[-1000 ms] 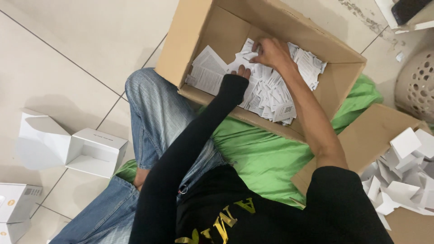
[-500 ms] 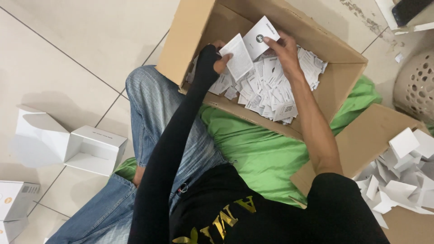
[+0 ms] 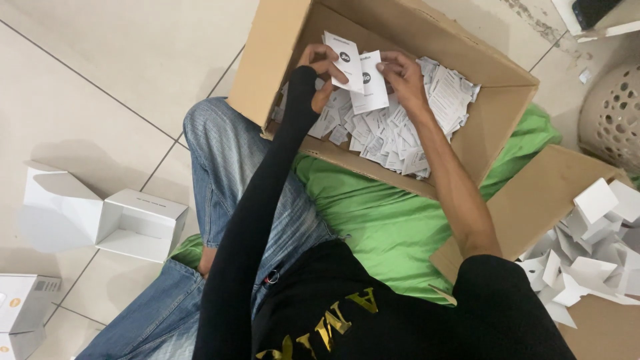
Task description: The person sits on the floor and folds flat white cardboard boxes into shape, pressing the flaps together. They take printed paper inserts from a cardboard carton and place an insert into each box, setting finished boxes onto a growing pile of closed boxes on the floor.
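A brown cardboard box rests against my lap, filled with several small white paper leaflets. My left hand, in a black sleeve, holds one white leaflet with a dark round mark above the pile. My right hand grips a second white leaflet right beside it. Both leaflets are lifted clear of the heap and nearly touch each other. I sit on the tiled floor in blue jeans with a green cloth across my lap.
An open white carton lies on the tiles at left, with more white boxes at the lower left. A second cardboard box holding folded white inserts sits at right. A perforated basket stands at far right.
Both hands rose out of the leaflet pile, each lifting a leaflet. The left hand moved up along the box's near-left side and the two leaflets came together.
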